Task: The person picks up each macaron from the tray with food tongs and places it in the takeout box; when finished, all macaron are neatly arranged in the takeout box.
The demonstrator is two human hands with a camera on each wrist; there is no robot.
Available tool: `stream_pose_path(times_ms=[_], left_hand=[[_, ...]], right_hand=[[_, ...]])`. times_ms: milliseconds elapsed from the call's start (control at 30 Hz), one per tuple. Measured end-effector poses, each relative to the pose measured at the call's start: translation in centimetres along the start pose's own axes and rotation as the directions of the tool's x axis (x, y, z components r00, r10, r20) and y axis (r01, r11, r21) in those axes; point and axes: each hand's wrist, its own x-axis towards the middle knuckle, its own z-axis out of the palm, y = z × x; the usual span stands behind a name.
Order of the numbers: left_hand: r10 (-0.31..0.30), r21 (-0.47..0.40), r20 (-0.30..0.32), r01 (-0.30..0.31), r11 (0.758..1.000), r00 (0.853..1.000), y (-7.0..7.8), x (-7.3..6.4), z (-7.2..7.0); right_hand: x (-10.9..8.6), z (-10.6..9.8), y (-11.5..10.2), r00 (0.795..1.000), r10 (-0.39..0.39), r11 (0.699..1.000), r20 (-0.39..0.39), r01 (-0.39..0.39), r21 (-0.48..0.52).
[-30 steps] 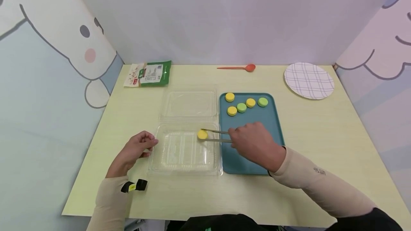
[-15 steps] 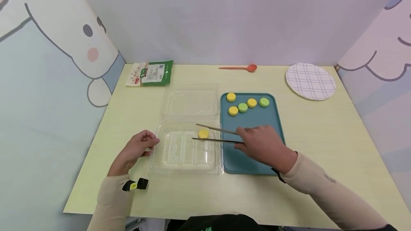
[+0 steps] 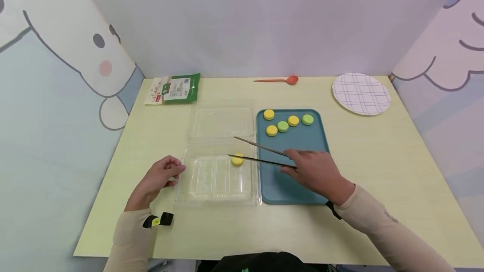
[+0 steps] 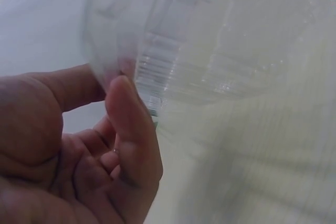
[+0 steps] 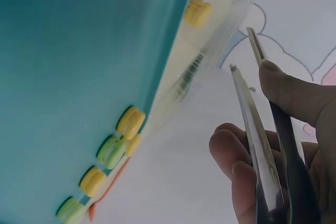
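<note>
My left hand [image 3: 160, 175] pinches the left rim of a clear plastic clamshell box [image 3: 211, 181], whose hinged lid [image 3: 223, 121] lies folded back. One yellow macaron [image 3: 237, 162] sits in the box's base, toward the upper right. My right hand [image 3: 317, 175] grips metal tongs [image 3: 264, 161] with their arms spread and nothing between the tips. In the head view, the lower tong arm crosses in front of that macaron. In the left wrist view, thumb and finger hold the clear rim [image 4: 115, 40]. The right wrist view shows the tongs [image 5: 254, 129] apart from the macaron [image 5: 198, 13].
Right of the box lies a blue tray [image 3: 295, 188] with several yellow and green macarons [image 3: 282, 126] near its far end. Along the back are a green and white packet [image 3: 174, 89], a red spoon [image 3: 292, 80] and a checked plate [image 3: 361, 94].
The tongs have spread and let go of the yellow macaron, which now rests in the box. My right hand has drawn back to the right. The left hand has stayed at the rim.
</note>
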Motion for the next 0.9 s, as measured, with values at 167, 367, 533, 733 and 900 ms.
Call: stream_pose_path(times_ms=[167,367,533,733,900], left_hand=[[0.005,0.0,-0.003,-0.005,1.0,1.0,-0.1,0.0,0.0],[0.012,-0.001,-0.009,-0.012,1.0,1.0,-0.1,0.0,0.0],[0.013,0.006,-0.013,-0.013,1.0,1.0,0.0,-0.1,0.0],[0.01,0.01,-0.007,-0.009,1.0,1.0,0.0,-0.1,0.0],[0.01,0.01,-0.012,-0.01,1.0,1.0,0.0,-0.1,0.1]], right_hand=[[-0.8,0.3,0.8,0.998,0.057,0.998,-0.02,-0.057,0.002],[-2.0,0.7,2.2,0.99,0.134,0.991,-0.04,-0.134,-0.003],[-2.8,0.6,3.1,0.975,0.22,0.975,-0.017,-0.22,0.008],[-3.7,0.6,4.1,0.958,0.287,0.958,0.002,-0.287,0.015],[-4.3,0.8,4.9,0.952,0.306,0.952,0.007,-0.306,-0.003]])
